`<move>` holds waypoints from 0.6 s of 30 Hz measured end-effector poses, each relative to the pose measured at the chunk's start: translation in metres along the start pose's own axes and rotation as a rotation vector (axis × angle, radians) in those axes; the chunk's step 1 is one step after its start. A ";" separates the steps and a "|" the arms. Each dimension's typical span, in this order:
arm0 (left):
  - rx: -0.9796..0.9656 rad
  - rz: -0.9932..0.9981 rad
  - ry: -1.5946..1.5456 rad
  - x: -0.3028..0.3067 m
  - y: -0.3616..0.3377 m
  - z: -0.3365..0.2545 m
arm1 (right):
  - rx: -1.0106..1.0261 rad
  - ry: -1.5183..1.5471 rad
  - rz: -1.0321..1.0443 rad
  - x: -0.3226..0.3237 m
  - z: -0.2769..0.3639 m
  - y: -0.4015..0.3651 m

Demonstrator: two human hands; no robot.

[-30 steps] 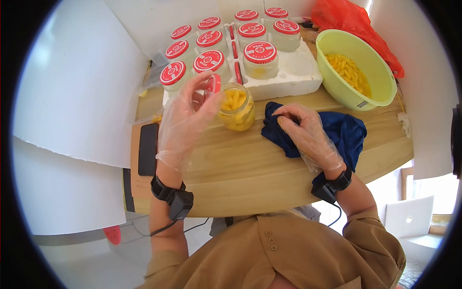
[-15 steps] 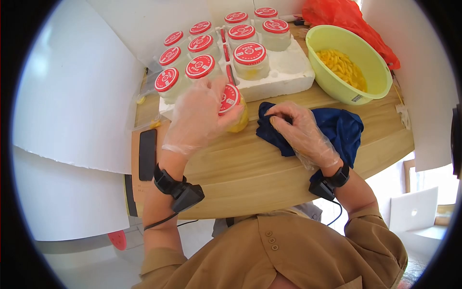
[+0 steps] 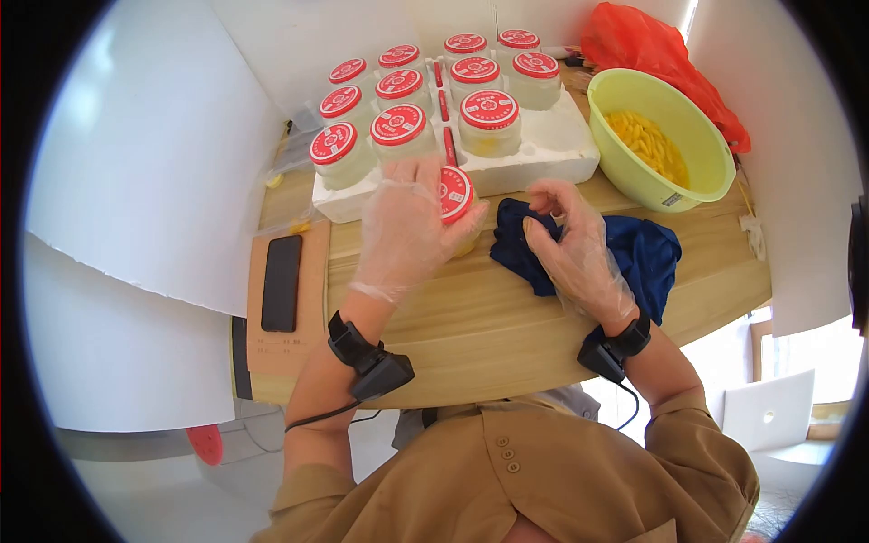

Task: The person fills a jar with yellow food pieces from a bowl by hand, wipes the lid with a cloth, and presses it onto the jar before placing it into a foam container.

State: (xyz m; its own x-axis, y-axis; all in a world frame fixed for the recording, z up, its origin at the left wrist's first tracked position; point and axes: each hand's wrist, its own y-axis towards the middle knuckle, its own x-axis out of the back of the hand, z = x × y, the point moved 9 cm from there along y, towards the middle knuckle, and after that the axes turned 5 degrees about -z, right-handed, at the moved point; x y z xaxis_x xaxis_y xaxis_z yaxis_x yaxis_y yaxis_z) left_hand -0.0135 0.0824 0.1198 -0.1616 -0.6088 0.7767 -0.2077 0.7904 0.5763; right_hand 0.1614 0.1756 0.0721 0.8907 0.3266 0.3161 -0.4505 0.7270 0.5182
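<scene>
Here, the person in the tan jacket sits at a round wooden table (image 3: 471, 335), both hands in thin clear gloves; the left hand (image 3: 407, 231) is wrapped around a small jar (image 3: 469, 242), fingers closed over its side and its red lid (image 3: 457, 195), and the jar is tipped so that the lid faces right and a little toward the person; it sits near the middle of the table, just in front of the white foam block (image 3: 543, 154), and something yellow shows through the glass under the lid. Just to the right, the right hand (image 3: 570, 249) lies on a dark blue cloth (image 3: 647, 253), fingers half curled over its left edge, thumb lifted; whether they pinch the fabric I cannot tell. The two hands are close but apart.

On the foam block at the far side stand the other jars (image 3: 489, 118), all capped in red; to the right of it is a light green bowl (image 3: 634, 176) holding yellow pieces (image 3: 647, 140), and a red bag (image 3: 652, 54) lies behind the bowl. At the left edge a black phone (image 3: 281, 282) rests on a brown board (image 3: 290, 362); a black band (image 3: 376, 362) with a cable is strapped on each wrist.
</scene>
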 end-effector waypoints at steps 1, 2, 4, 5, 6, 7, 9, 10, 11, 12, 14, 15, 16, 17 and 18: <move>0.002 -0.003 0.001 0.000 -0.003 -0.001 | 0.065 -0.031 -0.021 0.004 0.007 0.000; 0.004 -0.009 0.005 -0.001 -0.005 -0.002 | 0.065 -0.026 0.016 0.003 0.011 0.000; 0.003 -0.045 -0.001 0.002 -0.012 -0.007 | 0.067 0.004 0.101 -0.003 0.019 -0.002; 0.003 -0.063 0.002 0.005 -0.015 -0.010 | 0.065 0.034 0.155 -0.011 0.018 -0.005; -0.010 -0.060 -0.026 0.006 -0.019 -0.013 | 0.063 0.063 0.210 -0.020 0.017 -0.008; -0.022 -0.055 -0.057 0.006 -0.023 -0.018 | 0.059 0.090 0.266 -0.027 0.014 -0.011; -0.065 -0.048 -0.107 0.007 -0.031 -0.030 | -0.049 0.144 0.399 -0.041 0.003 -0.016; -0.095 -0.047 -0.126 0.008 -0.033 -0.037 | -0.064 0.148 0.439 -0.043 0.007 -0.016; -0.125 -0.046 -0.147 0.009 -0.036 -0.043 | -0.080 0.150 0.479 -0.045 0.010 -0.017; -0.117 -0.049 -0.157 0.009 -0.037 -0.044 | -0.096 0.168 0.506 -0.047 0.012 -0.018; -0.102 -0.051 -0.182 0.008 -0.038 -0.046 | -0.133 0.202 0.560 -0.051 0.014 -0.020; -0.098 -0.060 -0.189 0.009 -0.038 -0.045 | -0.181 0.225 0.594 -0.055 0.012 -0.021; -0.096 -0.069 -0.197 0.009 -0.038 -0.045 | -0.230 0.246 0.626 -0.058 0.009 -0.022; -0.096 -0.076 -0.209 0.009 -0.038 -0.046 | -0.230 0.277 0.628 -0.060 0.007 -0.023; -0.070 -0.061 -0.199 0.008 -0.039 -0.045 | -0.231 0.308 0.631 -0.061 0.006 -0.024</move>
State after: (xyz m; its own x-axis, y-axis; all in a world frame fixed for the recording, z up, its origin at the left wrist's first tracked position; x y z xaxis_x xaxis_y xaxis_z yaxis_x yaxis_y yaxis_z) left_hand 0.0369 0.0504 0.1151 -0.3394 -0.6516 0.6784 -0.1564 0.7502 0.6424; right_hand 0.1170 0.1347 0.0454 0.4584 0.8546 0.2440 -0.8887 0.4423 0.1205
